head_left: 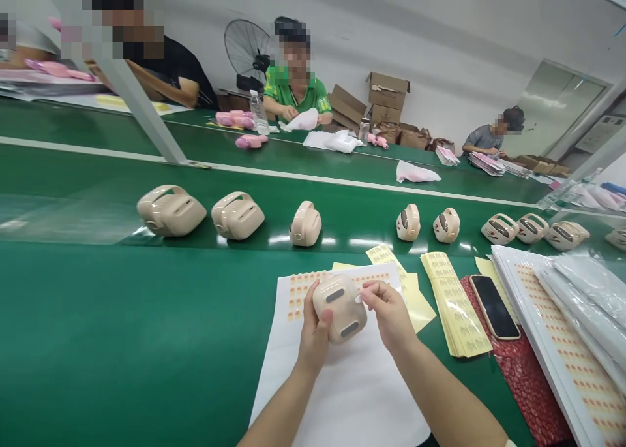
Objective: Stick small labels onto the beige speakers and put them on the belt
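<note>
My left hand [313,336] is wrapped round a rounded beige plastic device [341,320], its face with two grey strips turned up toward me. At the device's right edge, my right hand [388,310] pinches a small white piece [358,299], too small to name surely. Both hands are above a white sheet [357,395] that carries rows of small orange stickers [296,297] along its far part. Yellow label sheets [418,300] lie partly under and beside that sheet.
Several beige devices with handles [306,224] stand in a row along the green conveyor belt [357,228]. To the right lie a yellow label stack [454,310], a phone [495,307], red bubble wrap [525,375] and stacked sticker sheets [552,342]. Several people sit across the line.
</note>
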Tool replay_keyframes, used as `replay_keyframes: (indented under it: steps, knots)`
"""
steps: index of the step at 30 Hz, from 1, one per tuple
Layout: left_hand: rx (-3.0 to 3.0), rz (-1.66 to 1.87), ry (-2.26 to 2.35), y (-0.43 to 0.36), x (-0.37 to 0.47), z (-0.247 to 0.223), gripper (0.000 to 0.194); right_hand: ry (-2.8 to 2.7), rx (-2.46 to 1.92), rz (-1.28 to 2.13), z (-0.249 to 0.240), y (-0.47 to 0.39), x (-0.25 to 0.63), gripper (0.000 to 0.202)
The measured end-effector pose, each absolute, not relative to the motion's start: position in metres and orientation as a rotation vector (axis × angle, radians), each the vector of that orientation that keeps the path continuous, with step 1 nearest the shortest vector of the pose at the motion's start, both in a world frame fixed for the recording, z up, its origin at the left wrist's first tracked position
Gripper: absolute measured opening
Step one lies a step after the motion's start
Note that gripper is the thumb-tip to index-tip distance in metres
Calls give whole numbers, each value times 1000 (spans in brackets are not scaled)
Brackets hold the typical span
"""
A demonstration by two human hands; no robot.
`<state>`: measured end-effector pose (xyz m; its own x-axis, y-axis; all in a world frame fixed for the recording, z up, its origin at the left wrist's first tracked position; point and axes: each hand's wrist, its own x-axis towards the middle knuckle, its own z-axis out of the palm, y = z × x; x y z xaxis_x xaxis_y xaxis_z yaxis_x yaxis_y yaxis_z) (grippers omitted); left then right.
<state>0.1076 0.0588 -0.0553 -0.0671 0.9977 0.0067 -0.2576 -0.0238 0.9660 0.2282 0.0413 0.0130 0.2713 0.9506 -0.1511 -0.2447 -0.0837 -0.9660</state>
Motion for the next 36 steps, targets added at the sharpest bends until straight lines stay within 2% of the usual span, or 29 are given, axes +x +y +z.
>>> replay_keyframes:
  steps: [9, 14, 23, 27, 30, 33, 36]
  knots:
    - [965, 1375, 1081, 57, 112, -55, 66, -846, -1343, 1107, 2, 39, 221, 31]
    - [936, 1367, 1104, 55, 113, -55, 62, -893, -1371, 1062, 0, 38, 219, 27]
    - [897, 1393, 1099, 54, 113, -60, 59, -1217, -1348, 639, -11, 32, 209, 14]
    - [756, 1462, 1030, 60, 111, -53, 56, -1326, -1259, 543, 9, 37, 217, 14]
    - [454, 1485, 841, 68, 99, -39, 59, -1403, -1277, 618, 28, 62, 228, 10]
    - [303, 1444, 604, 76, 78, -27, 66, -1590, -1433, 792, 26, 100, 230, 21]
    - [285, 1474, 448, 80, 61, -27, 68, -1676, -1573, 834, 0, 134, 218, 36]
